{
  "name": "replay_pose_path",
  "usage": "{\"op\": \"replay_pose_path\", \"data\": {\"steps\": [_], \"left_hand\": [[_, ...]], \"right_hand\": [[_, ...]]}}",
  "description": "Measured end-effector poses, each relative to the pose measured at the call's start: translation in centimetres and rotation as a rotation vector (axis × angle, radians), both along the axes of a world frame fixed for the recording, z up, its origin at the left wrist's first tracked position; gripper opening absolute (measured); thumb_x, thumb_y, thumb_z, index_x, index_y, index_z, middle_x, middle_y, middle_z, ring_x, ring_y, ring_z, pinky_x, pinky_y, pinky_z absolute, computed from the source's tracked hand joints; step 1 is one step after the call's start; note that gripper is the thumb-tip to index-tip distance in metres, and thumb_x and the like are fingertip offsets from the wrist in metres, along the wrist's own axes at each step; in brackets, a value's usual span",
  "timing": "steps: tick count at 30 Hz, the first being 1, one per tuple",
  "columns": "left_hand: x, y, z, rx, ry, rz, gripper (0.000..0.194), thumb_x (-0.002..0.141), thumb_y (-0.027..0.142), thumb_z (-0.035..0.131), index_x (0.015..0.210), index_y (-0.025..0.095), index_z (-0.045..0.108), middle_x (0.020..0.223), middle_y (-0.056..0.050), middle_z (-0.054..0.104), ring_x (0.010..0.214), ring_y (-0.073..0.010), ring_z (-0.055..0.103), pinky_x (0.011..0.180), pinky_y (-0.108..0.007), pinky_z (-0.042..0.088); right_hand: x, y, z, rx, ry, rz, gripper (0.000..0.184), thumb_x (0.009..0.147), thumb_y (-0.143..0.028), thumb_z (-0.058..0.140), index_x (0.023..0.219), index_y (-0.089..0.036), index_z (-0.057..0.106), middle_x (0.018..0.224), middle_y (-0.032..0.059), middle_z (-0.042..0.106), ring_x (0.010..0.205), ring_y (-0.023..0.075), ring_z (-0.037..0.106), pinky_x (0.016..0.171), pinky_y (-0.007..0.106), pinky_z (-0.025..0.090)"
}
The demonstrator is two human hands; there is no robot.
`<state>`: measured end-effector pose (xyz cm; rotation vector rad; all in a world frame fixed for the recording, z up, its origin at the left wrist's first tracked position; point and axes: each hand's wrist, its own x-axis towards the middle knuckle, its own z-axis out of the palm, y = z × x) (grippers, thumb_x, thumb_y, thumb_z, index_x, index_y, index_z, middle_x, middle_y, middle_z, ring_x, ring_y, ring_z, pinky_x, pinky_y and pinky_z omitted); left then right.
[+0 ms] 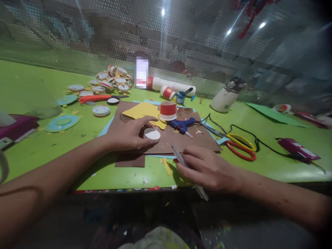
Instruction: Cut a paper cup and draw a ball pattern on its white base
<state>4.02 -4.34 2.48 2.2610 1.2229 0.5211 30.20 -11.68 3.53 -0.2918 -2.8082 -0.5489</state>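
My left hand [129, 135] presses a small white round lid [152, 134] down on a brown paper sheet [168, 138], thumb and fingers curled round it. My right hand [207, 167] rests at the table's near edge, closed on a thin silver pen-like tool [178, 157] whose tip points toward the lid. A yellow paper piece [141, 110] lies on the brown sheet behind my left hand. An upturned red and white paper cup [167, 110] stands beside it, with a blue glue gun [183, 125] just to its right.
Red and yellow scissors [240, 145] and a black cord [246, 133] lie right of the sheet. A pile of round lids [111, 81] sits at the back left, a white kettle [228, 95] at the back right. Purple staplers [298, 148] [18, 128] flank the green table [38, 148]. A mesh wall [181, 45] stands behind.
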Motion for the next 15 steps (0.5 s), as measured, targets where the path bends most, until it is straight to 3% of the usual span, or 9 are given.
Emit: {"op": "replay_pose_path", "data": {"steps": [5, 15], "left_hand": [[0.0, 0.0, -0.1, 0.007, 0.011, 0.031, 0.080, 0.074, 0.055, 0.063, 0.144, 0.020, 0.045, 0.126, -0.012, 0.067, 0.111, -0.0333, 0.063, 0.090, -0.042, 0.049], [-0.2, 0.3, -0.7, 0.048, -0.017, -0.009, 0.076, 0.076, 0.050, 0.066, 0.143, 0.023, 0.046, 0.121, -0.010, 0.069, 0.104, -0.0311, 0.065, 0.090, -0.041, 0.049]], "right_hand": [[0.1, -1.3, -1.0, -0.049, -0.016, -0.007, 0.025, 0.099, -0.010, 0.044, 0.101, -0.005, 0.068, 0.072, 0.0102, 0.062, 0.068, 0.0213, 0.053, 0.063, 0.037, 0.046], [-0.3, -1.7, -1.2, -0.054, 0.005, -0.092, 0.025, 0.099, -0.008, 0.040, 0.106, -0.007, 0.064, 0.070, 0.0072, 0.059, 0.066, 0.0199, 0.044, 0.057, 0.033, 0.037]]}}
